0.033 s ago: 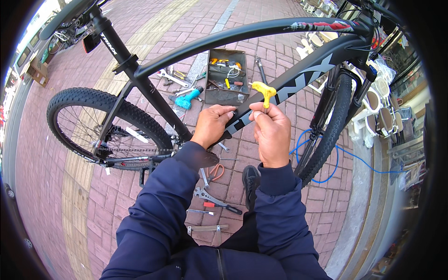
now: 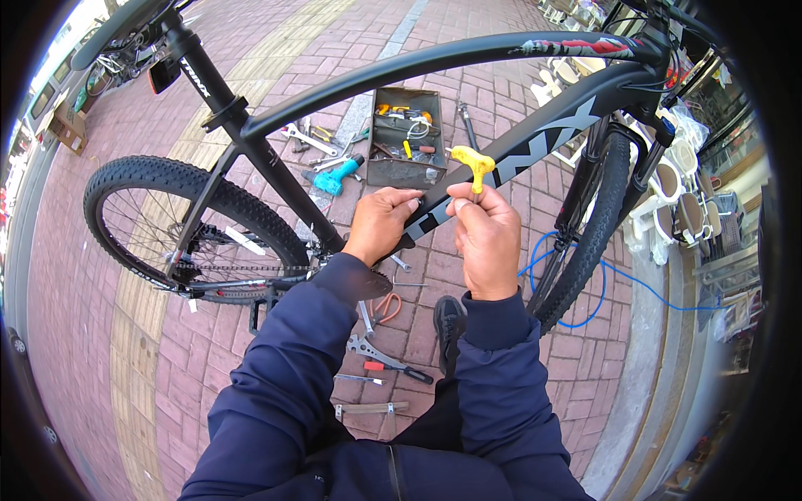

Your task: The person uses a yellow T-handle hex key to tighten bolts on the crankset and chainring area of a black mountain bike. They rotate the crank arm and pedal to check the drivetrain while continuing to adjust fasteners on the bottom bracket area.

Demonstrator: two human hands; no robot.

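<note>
A black mountain bike frame [image 2: 376,67] stands side-on before me. My right hand [image 2: 484,242] grips a yellow T-handled tool [image 2: 478,165] upright in front of the down tube [image 2: 551,134], its handle above my fingers. My left hand [image 2: 380,221] is pinched at the lower down tube, thumb and index finger on a small dark piece [image 2: 418,203], too small to name. The saddle [image 2: 109,37] is at top left, the rear wheel [image 2: 125,209] at left, the front wheel [image 2: 608,217] at right.
Behind the frame lie a metal toolbox [image 2: 397,173], wrenches [image 2: 313,138] and a cyan power tool [image 2: 334,178]. More tools [image 2: 401,367] lie by my shoe [image 2: 447,326]. A blue hose [image 2: 643,284] crosses the right pavement beside stacked white seats [image 2: 672,179]. A cardboard box [image 2: 68,125] sits far left.
</note>
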